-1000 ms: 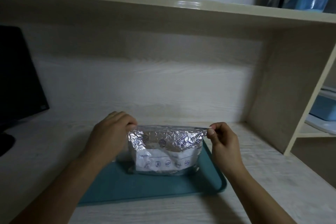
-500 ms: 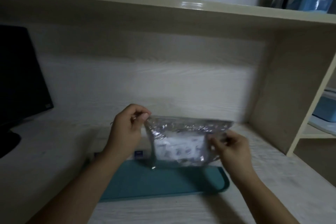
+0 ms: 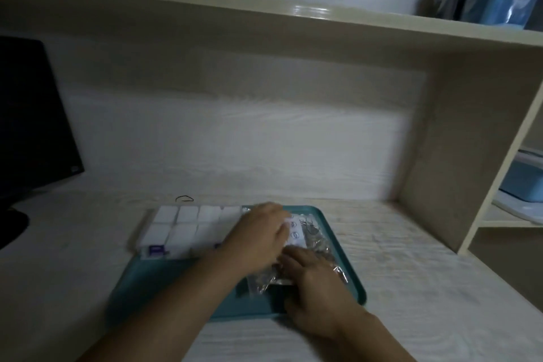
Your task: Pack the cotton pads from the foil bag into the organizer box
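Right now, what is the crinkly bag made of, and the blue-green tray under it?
The bag looks like thin metallic foil or foil-coated plastic: silvery, wrinkled, with shiny glints and a white printed label. The tray looks like smooth moulded plastic: one even teal colour, rounded corners, raised rim. Blur keeps both from being certain.

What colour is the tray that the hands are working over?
The tray is teal, a blue-green, seen best in the head view, the only one.

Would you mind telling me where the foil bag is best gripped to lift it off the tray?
I'd pinch the foil bag at its crinkled far right edge, coming from the right. It lies flat on the teal tray, and both hands cover its near and left parts, so only that edge is exposed.
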